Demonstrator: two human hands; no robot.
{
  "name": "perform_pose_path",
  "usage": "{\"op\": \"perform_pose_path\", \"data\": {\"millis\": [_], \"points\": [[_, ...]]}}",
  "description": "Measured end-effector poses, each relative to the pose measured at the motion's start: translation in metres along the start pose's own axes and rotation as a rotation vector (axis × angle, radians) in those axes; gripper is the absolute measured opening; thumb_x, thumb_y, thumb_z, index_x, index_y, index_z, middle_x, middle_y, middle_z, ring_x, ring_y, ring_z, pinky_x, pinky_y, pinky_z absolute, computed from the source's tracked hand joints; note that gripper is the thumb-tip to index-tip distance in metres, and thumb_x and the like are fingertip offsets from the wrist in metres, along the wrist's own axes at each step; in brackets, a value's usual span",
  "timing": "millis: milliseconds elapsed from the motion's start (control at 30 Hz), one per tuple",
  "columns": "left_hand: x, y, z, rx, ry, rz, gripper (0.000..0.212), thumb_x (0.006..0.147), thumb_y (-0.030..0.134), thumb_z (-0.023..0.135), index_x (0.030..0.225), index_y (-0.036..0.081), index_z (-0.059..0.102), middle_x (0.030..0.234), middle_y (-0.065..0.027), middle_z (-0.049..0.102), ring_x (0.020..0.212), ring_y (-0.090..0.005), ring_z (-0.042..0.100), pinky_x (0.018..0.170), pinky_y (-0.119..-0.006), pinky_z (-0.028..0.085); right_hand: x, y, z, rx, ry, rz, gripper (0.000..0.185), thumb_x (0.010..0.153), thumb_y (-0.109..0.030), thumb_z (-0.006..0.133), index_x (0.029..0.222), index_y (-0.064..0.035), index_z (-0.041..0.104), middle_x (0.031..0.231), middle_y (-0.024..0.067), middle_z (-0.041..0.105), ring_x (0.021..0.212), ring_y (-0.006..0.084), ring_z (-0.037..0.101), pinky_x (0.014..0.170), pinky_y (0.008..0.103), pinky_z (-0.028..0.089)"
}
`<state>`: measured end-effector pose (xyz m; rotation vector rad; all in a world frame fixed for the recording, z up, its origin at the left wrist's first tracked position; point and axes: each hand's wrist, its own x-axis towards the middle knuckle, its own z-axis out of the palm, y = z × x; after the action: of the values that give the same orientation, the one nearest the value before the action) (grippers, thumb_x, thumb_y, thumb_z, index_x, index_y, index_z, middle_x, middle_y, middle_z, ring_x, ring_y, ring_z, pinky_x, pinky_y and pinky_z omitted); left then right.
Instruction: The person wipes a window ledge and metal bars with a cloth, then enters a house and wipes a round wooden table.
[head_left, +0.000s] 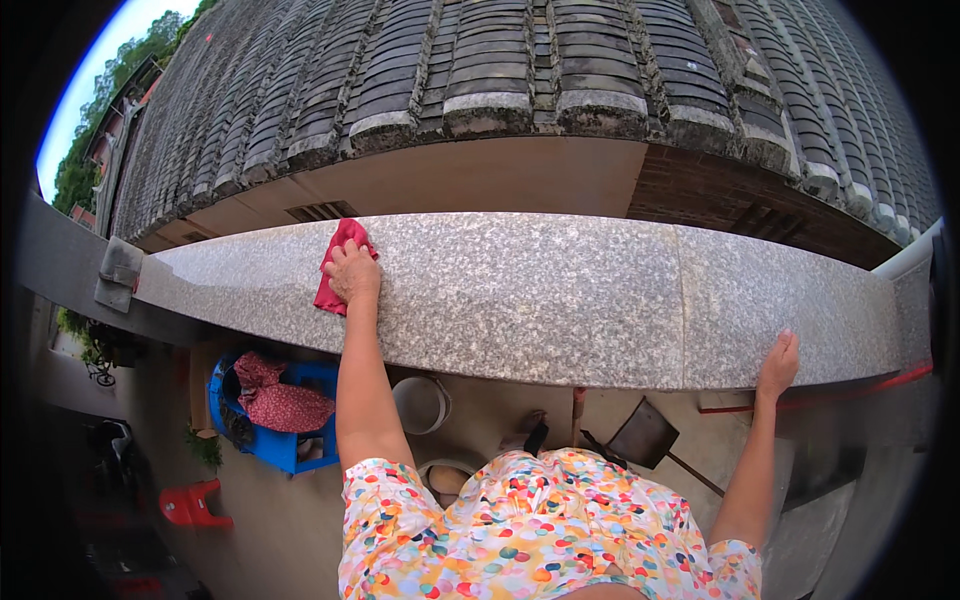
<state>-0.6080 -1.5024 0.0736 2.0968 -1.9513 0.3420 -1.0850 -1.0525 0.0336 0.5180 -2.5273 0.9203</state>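
My left hand (352, 273) presses a folded red cloth (330, 295) onto the top of a speckled granite ledge (525, 300), toward its far edge. Left of the cloth, part of the stone has a smoother sheen with an uneven border, perhaps damp. Over at the right, my right hand (780, 364) is at the ledge's near edge with the thumb uppermost. Its other fingers are mostly hidden, so their grip is unclear. A joint line crosses the stone between the two hands.
Beyond the ledge is a drop to a wall and a tiled roof (510, 67). Below on my side are a blue plastic cart (277, 450) with patterned fabric (289, 405), a white bucket (421, 405), a long-handled dustpan (643, 433) and a red stool (191, 504).
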Motion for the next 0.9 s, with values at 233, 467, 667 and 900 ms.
{"op": "perform_pose_path", "data": {"millis": [233,467,667,900], "points": [[-0.072,0.064,-0.03,-0.225,0.067,0.373,0.02,0.076,0.023,0.057,0.089,0.008,0.054,0.094,-0.0085,0.048,0.082,-0.029,0.05,0.064,-0.041,0.046,0.004,0.008,0.002,-0.019,-0.045,0.029,0.036,0.09,-0.034,0.035,0.087,-0.0029,0.053,0.076,0.0229,0.055,0.071,0.0423,0.051,0.06,0.0457,0.038],[-0.217,0.111,-0.088,-0.757,-0.057,1.032,0.034,0.069,0.018,0.058,0.101,0.005,0.054,0.102,-0.0108,0.049,0.076,-0.0234,0.047,0.06,-0.034,0.039,0.016,0.048,0.013,-0.1,-0.037,-0.125,0.038,0.09,-0.037,0.035,0.091,-0.0034,0.053,0.08,0.0232,0.056,0.074,0.043,0.052,0.063,0.0461,0.038],[-0.144,0.017,-0.076,-0.544,-0.022,0.673,0.032,0.07,0.017,0.059,0.101,0.011,0.058,0.104,-0.0067,0.052,0.077,-0.0238,0.048,0.061,-0.037,0.039,0.021,0.078,0.02,-0.143,-0.029,-0.194,0.04,0.09,-0.038,0.034,0.097,-0.0046,0.054,0.085,0.0234,0.058,0.078,0.0425,0.053,0.066,0.046,0.04],[-0.003,-0.137,-0.007,-0.069,0.109,-0.081,0.028,0.081,0.03,0.052,0.106,0.018,0.055,0.108,-0.0033,0.049,0.095,-0.0302,0.046,0.076,-0.047,0.041,0.017,0.047,0.014,-0.096,-0.058,-0.137,0.038,0.091,-0.035,0.035,0.097,-0.0026,0.054,0.088,0.0232,0.058,0.08,0.0412,0.053,0.068,0.0433,0.04]]}}
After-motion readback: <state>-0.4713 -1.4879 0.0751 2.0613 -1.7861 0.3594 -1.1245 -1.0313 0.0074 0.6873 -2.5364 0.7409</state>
